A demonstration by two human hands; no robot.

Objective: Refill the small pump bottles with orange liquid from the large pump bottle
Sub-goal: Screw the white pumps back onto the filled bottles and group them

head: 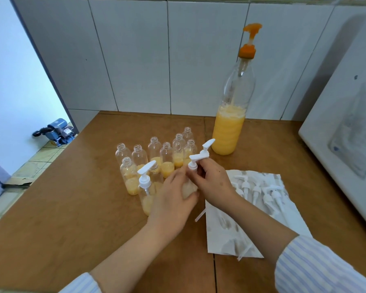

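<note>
The table (72, 208) is carrying the large pump bottle (230, 123) at the rear, the open small bottles (154, 151) clustered centrally. The left hand (173, 199) is gripping one small bottle (188, 189); the right hand (213, 180) is pinching its white pump head (195, 161).

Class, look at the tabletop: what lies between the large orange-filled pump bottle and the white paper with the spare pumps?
In the head view, only bare brown tabletop separates the large pump bottle from the white paper.

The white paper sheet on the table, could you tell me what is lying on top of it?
Several loose white pump heads lie on the paper sheet. The right hand and forearm cover its near-left part.
</note>
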